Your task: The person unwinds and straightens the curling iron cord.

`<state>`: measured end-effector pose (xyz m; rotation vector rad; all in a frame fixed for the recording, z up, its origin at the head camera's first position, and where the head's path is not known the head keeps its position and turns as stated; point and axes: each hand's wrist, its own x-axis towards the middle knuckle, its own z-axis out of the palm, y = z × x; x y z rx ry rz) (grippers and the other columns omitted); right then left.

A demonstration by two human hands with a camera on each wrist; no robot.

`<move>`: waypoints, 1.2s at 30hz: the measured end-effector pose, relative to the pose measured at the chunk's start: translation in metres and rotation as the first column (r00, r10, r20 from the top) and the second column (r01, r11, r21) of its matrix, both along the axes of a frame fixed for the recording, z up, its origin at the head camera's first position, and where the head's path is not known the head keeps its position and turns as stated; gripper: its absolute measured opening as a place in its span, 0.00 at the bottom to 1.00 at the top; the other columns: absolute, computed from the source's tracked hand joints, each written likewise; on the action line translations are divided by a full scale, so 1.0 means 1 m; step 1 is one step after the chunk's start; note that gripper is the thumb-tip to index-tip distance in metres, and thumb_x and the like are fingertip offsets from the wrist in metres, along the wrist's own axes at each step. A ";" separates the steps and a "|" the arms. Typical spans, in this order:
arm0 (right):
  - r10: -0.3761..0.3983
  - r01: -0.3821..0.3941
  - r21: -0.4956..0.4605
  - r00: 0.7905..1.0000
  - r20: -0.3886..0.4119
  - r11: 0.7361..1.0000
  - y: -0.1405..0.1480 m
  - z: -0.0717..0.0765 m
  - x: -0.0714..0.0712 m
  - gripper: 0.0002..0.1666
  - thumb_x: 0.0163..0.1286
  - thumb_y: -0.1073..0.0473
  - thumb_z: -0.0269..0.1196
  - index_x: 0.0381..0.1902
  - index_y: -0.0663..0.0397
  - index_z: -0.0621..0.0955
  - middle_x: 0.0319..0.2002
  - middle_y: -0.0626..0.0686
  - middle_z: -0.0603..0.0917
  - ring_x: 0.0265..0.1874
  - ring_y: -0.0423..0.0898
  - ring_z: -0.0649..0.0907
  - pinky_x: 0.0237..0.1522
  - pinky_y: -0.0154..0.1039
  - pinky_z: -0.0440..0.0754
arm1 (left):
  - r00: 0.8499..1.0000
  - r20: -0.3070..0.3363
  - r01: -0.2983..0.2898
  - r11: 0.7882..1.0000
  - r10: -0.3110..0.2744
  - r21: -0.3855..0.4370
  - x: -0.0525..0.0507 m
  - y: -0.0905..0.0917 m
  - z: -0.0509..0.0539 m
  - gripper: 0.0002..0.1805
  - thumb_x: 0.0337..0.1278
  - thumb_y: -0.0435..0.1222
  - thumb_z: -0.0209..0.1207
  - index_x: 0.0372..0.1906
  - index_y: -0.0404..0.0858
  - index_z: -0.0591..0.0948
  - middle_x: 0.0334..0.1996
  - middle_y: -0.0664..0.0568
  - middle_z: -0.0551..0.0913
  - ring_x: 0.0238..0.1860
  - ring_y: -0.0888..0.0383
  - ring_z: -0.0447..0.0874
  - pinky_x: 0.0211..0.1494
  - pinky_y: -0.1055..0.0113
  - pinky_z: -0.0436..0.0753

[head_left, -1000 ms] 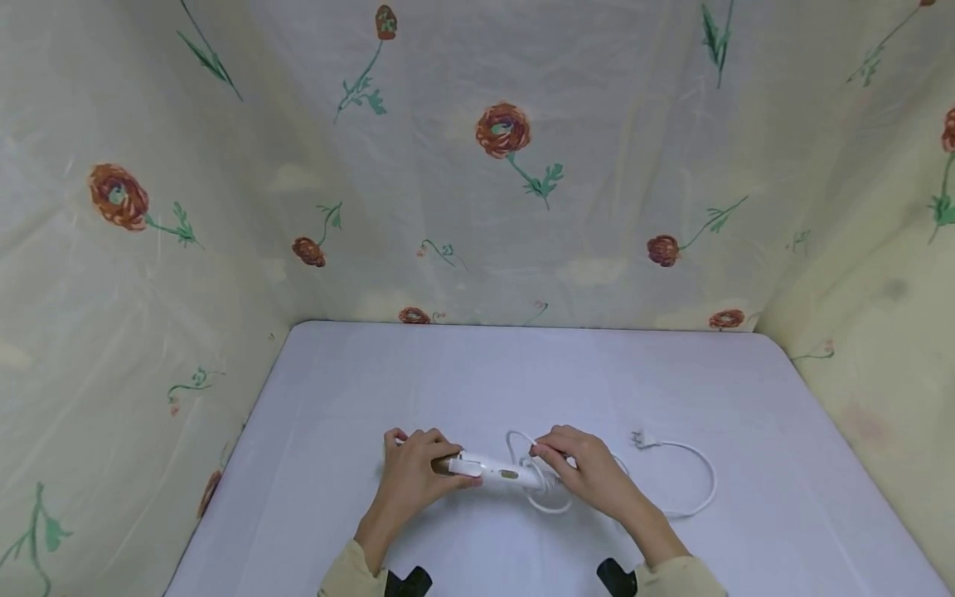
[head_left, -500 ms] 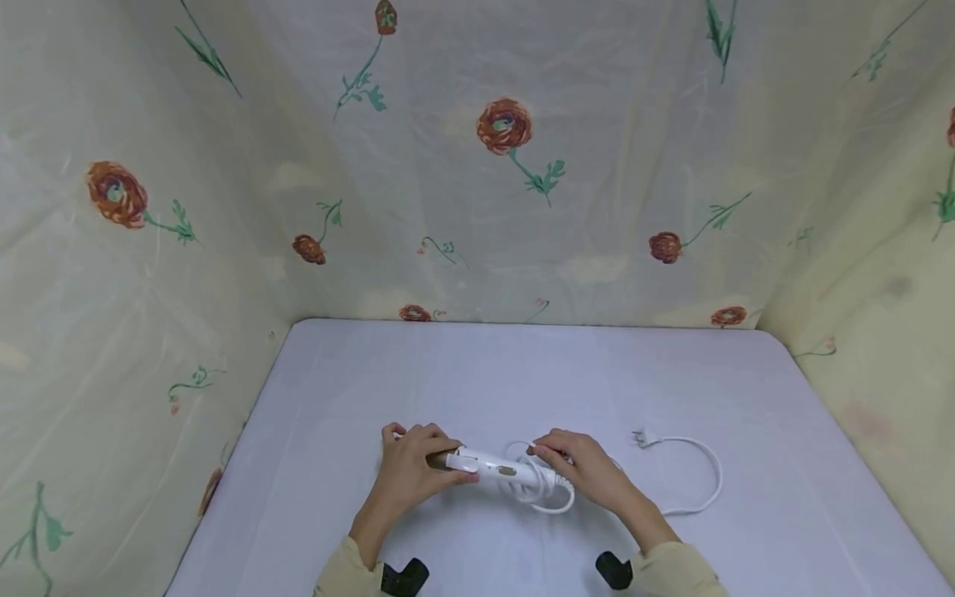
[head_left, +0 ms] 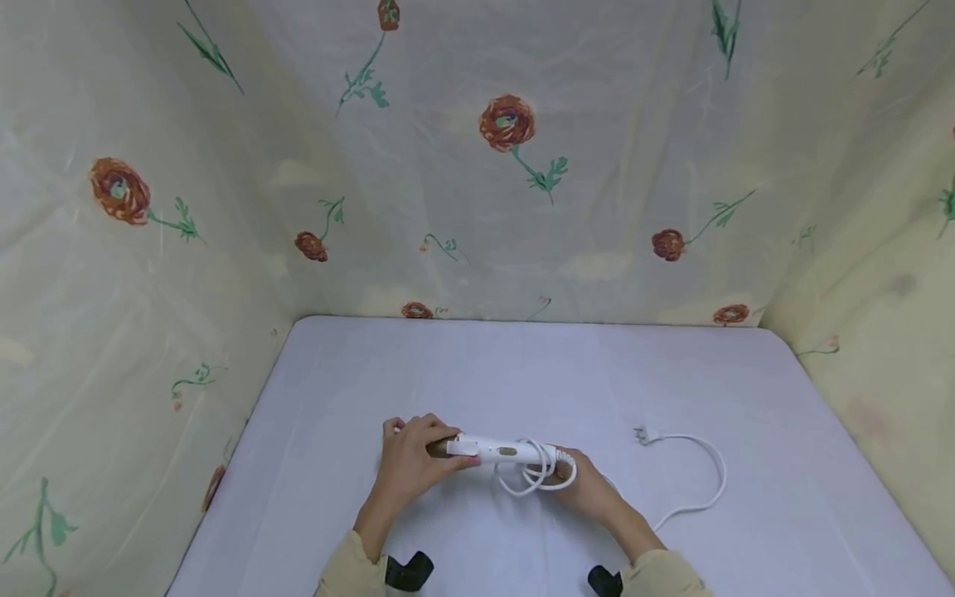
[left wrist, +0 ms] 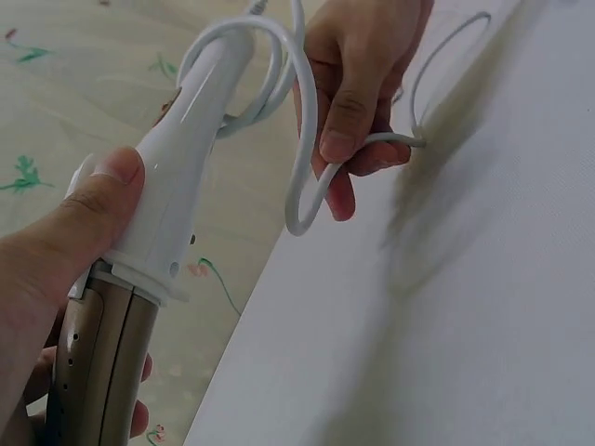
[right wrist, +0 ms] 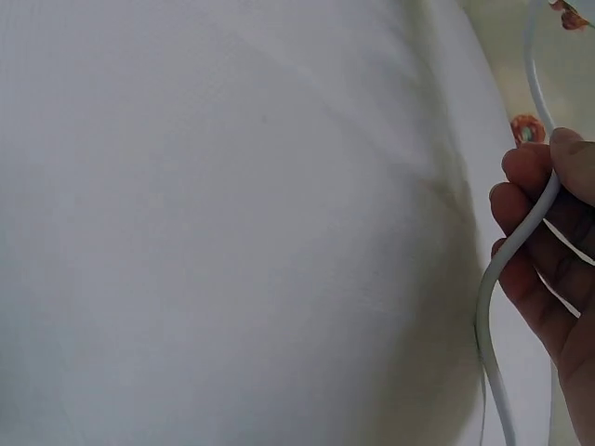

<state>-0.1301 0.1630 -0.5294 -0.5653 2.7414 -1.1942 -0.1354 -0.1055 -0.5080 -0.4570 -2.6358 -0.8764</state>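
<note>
A hair straightener (head_left: 488, 450) with a white handle and a gold-brown barrel is held up level above the table. My left hand (head_left: 406, 460) grips it around the barrel end, thumb pressing the white body (left wrist: 172, 177) in the left wrist view. White cord (head_left: 515, 492) loops around the handle's other end, with some loops hanging below. Just under that end, my right hand (head_left: 593, 493) pinches the cord between thumb and fingers. The right wrist view shows the cord (right wrist: 487, 297) running across those fingers (right wrist: 535, 288). In the head view the loops partly hide the right fingertips.
The cord's two-pin plug (head_left: 647, 434) lies on the white table (head_left: 477, 373) to the right, its cord (head_left: 719, 473) curving back toward the right arm. Flower-patterned sheets (head_left: 589, 166) enclose the table at the back and both sides.
The right hand has passed from above the handle to below it, carrying the cord around. Another loop now hangs at the handle. The straightener has risen slightly and the left hand keeps its grip.
</note>
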 end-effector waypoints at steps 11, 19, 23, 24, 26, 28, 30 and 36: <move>0.117 -0.105 0.084 0.983 -0.143 0.991 -0.008 -0.010 0.009 0.19 0.69 0.61 0.57 0.58 0.46 0.79 0.25 0.40 0.78 0.23 0.28 0.72 0.32 0.31 0.73 | 0.996 0.015 -0.089 0.995 0.088 0.037 0.001 0.004 0.005 0.27 0.29 0.59 0.71 0.39 0.50 0.88 0.28 0.63 0.81 0.26 0.68 0.70 0.50 0.54 0.57; 0.168 -0.131 0.153 0.952 -0.255 0.979 -0.015 -0.011 0.027 0.23 0.68 0.63 0.58 0.60 0.45 0.76 0.41 0.46 0.84 0.37 0.37 0.81 0.43 0.38 0.78 | 0.994 0.002 -0.111 0.993 0.111 0.036 0.001 0.003 0.004 0.27 0.30 0.61 0.70 0.39 0.51 0.88 0.29 0.62 0.83 0.28 0.65 0.75 0.49 0.53 0.57; 0.150 -0.128 0.119 0.968 -0.199 0.985 -0.021 -0.010 0.034 0.21 0.68 0.60 0.59 0.58 0.44 0.76 0.46 0.47 0.82 0.40 0.37 0.80 0.44 0.38 0.78 | 0.993 0.017 -0.118 0.992 0.117 0.033 0.000 0.003 0.003 0.28 0.30 0.62 0.70 0.40 0.51 0.88 0.29 0.62 0.82 0.29 0.64 0.77 0.51 0.51 0.56; 0.142 -0.122 0.113 0.971 -0.192 0.986 -0.022 -0.010 0.035 0.20 0.67 0.58 0.60 0.57 0.44 0.76 0.46 0.47 0.81 0.41 0.37 0.80 0.45 0.39 0.77 | 0.993 0.019 -0.120 0.992 0.119 0.029 0.000 0.003 0.002 0.28 0.30 0.62 0.69 0.40 0.51 0.88 0.29 0.62 0.83 0.30 0.64 0.77 0.51 0.51 0.56; 0.121 -0.100 0.108 0.969 -0.216 0.989 -0.025 -0.011 0.037 0.17 0.66 0.56 0.61 0.53 0.44 0.77 0.48 0.48 0.81 0.45 0.41 0.80 0.52 0.45 0.73 | 0.992 0.022 -0.123 0.992 0.123 0.025 -0.001 0.003 0.002 0.28 0.30 0.62 0.69 0.40 0.51 0.88 0.29 0.61 0.83 0.30 0.64 0.78 0.52 0.51 0.56; 0.096 -0.076 0.087 0.964 -0.250 0.993 -0.027 -0.012 0.038 0.15 0.64 0.54 0.63 0.49 0.45 0.79 0.49 0.49 0.82 0.49 0.46 0.80 0.57 0.52 0.68 | 0.992 0.020 -0.126 0.992 0.126 0.023 -0.001 0.003 0.001 0.28 0.30 0.62 0.69 0.40 0.50 0.88 0.29 0.61 0.83 0.30 0.63 0.78 0.52 0.50 0.56; 0.064 -0.054 0.045 0.961 -0.268 0.998 -0.030 -0.014 0.040 0.14 0.62 0.53 0.64 0.47 0.45 0.79 0.49 0.49 0.82 0.55 0.51 0.78 0.60 0.58 0.61 | 0.991 0.018 -0.131 0.991 0.131 0.022 -0.001 0.003 0.000 0.28 0.30 0.62 0.69 0.40 0.50 0.88 0.29 0.61 0.83 0.30 0.63 0.78 0.52 0.50 0.56; -0.002 -0.031 -0.115 0.963 -0.271 0.993 -0.039 -0.016 0.049 0.17 0.62 0.56 0.65 0.50 0.48 0.78 0.46 0.43 0.84 0.50 0.44 0.82 0.61 0.62 0.53 | 0.988 0.008 -0.155 0.987 0.154 0.032 -0.003 0.003 -0.001 0.29 0.31 0.62 0.69 0.40 0.49 0.88 0.29 0.61 0.82 0.29 0.64 0.76 0.50 0.50 0.56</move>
